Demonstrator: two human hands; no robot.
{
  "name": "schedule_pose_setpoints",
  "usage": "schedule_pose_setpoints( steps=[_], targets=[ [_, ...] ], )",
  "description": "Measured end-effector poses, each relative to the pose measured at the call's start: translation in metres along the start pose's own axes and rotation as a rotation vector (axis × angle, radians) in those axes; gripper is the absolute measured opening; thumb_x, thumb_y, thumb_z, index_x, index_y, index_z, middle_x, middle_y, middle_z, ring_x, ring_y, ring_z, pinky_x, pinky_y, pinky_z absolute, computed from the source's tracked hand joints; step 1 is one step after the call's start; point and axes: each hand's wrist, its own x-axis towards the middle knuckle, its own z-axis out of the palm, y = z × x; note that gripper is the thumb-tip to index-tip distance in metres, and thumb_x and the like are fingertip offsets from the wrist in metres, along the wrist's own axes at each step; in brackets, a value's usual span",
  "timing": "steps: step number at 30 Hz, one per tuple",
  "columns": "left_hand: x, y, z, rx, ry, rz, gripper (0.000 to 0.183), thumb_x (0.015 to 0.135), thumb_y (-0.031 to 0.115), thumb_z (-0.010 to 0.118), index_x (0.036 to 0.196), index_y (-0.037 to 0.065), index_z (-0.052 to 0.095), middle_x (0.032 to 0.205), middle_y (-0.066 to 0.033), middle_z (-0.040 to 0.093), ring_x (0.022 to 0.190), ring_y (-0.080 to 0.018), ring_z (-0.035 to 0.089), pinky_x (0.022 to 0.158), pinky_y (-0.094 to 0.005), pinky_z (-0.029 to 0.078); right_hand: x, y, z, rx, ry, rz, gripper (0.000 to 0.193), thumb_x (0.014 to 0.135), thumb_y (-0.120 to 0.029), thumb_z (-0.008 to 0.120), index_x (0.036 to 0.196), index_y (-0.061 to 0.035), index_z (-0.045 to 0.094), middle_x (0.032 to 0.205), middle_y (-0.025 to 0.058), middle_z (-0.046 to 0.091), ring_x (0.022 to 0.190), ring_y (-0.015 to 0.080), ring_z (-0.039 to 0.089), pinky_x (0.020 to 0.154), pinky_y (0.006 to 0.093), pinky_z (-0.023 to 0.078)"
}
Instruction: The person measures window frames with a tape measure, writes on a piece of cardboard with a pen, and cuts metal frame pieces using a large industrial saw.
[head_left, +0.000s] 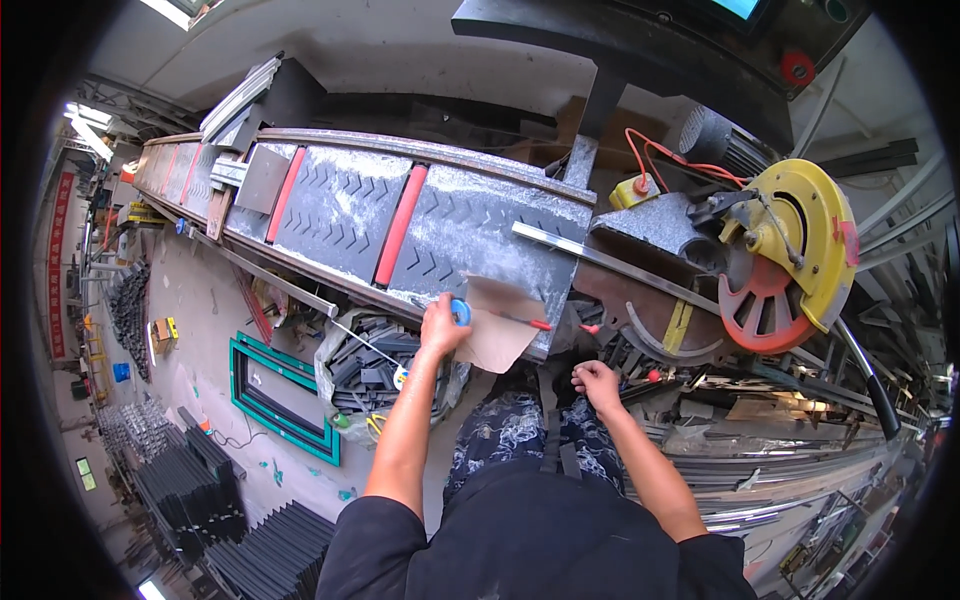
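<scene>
At the near edge of the machine bed, my left hand (442,328) is closed around a small blue round thing (460,312), whose exact kind I cannot make out. Beside it a brown sheet of paper (492,342) lies over the bed's edge, its lower part hanging down. A red pen (540,324) rests on the paper. In front of my thighs, my right hand (597,386) is raised with its fingers curled; whether anything is in them is hidden. A silvery metal bar (620,266) runs from the bed toward the saw (790,260).
The long grey bed (340,215) with red rollers (401,225) stretches left. A yellow-guarded saw with a black-gripped lever (870,385) stands right. Below the bed are a bag of dark offcuts (370,365) and a green frame (285,400). Metal lengths (790,470) are stacked at right.
</scene>
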Motion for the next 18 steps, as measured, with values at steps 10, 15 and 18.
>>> schedule_pose_setpoints(
  steps=[10,15,18],
  targets=[
    [-0.003,0.013,0.020,0.285,0.015,-0.031,0.062,0.059,0.024,0.066,0.119,0.016,0.048,0.102,-0.0152,0.050,0.102,-0.0330,0.049,0.083,-0.0441,0.041,0.002,-0.029,0.026,-0.124,-0.027,-0.126,0.012,0.084,-0.009,0.055,0.091,-0.0001,0.059,0.082,0.0048,0.061,0.071,0.0103,0.059,0.060,0.0214,0.047],
    [0.005,0.015,0.012,0.099,-0.029,0.055,0.068,0.065,0.038,0.068,0.123,0.011,0.045,0.109,-0.0197,0.052,0.106,-0.0337,0.049,0.086,-0.0450,0.041,0.005,-0.087,0.013,-0.190,0.055,-0.343,0.013,0.081,-0.010,0.056,0.086,0.0007,0.061,0.078,0.0085,0.063,0.068,0.0153,0.061,0.060,0.0259,0.047],
    [0.018,-0.052,0.030,-0.196,0.105,0.001,0.063,0.074,0.035,0.064,0.121,-0.002,0.045,0.105,-0.0227,0.056,0.099,-0.0337,0.055,0.086,-0.0405,0.043,-0.002,-0.172,0.024,-0.428,0.179,-0.819,0.012,0.079,-0.010,0.057,0.086,-0.0006,0.061,0.081,0.0120,0.062,0.070,0.0233,0.061,0.062,0.0282,0.047]
  ],
)
